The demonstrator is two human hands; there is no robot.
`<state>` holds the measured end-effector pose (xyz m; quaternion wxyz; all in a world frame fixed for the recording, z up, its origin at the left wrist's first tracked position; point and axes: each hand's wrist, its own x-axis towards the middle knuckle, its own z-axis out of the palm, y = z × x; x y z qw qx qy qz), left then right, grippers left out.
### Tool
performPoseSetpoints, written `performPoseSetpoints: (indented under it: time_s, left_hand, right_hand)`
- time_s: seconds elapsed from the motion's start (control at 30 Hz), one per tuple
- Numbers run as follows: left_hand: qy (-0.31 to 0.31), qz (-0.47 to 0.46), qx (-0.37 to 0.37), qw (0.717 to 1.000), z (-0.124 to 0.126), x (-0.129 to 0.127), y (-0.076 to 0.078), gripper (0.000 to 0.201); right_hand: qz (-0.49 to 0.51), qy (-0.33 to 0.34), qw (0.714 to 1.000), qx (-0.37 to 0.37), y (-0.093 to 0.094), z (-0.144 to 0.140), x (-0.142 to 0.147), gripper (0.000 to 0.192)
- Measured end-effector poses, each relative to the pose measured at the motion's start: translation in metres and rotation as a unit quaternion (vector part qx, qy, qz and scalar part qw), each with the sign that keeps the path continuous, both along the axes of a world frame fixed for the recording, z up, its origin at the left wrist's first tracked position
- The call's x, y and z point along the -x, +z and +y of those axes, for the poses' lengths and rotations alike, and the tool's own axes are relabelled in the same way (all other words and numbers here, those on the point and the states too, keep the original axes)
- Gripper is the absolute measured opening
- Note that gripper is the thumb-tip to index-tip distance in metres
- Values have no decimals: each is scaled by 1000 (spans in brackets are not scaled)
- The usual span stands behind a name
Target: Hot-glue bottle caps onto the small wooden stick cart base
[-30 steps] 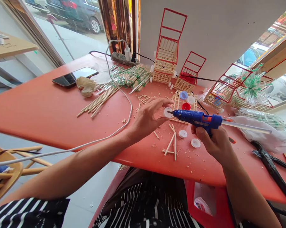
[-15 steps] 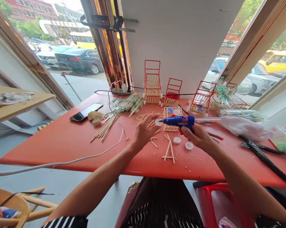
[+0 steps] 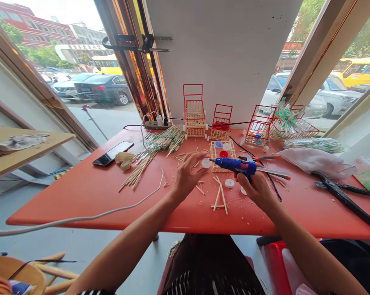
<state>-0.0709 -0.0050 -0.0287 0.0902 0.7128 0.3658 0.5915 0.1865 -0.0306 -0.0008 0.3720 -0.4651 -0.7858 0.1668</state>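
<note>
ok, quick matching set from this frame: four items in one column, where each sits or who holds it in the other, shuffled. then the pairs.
Items
1. blue hot glue gun
2. small white plastic bottle cap
3. black smartphone
4. long black scissors

Places
A. flat on the red table, far left, beside a crumpled tissue
B. gripped in the right hand
C. lying on the table at the far right
D. pinched in the left hand, at the gun's nozzle

Pairs: 1-B, 2-D, 3-A, 4-C
</note>
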Motion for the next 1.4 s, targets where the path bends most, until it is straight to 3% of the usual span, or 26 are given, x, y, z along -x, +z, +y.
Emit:
performPoseSetpoints:
  time_s: [0.23, 1.4]
  left_hand:
    - [13, 18, -17, 1000, 0, 1, 0, 38]
    - [22, 75, -15, 997, -3, 2, 2, 34]
  right_hand:
    - [-30, -13, 999, -20, 1, -3, 3, 46]
    - [-37, -17, 999, -13, 6, -4, 13, 53]
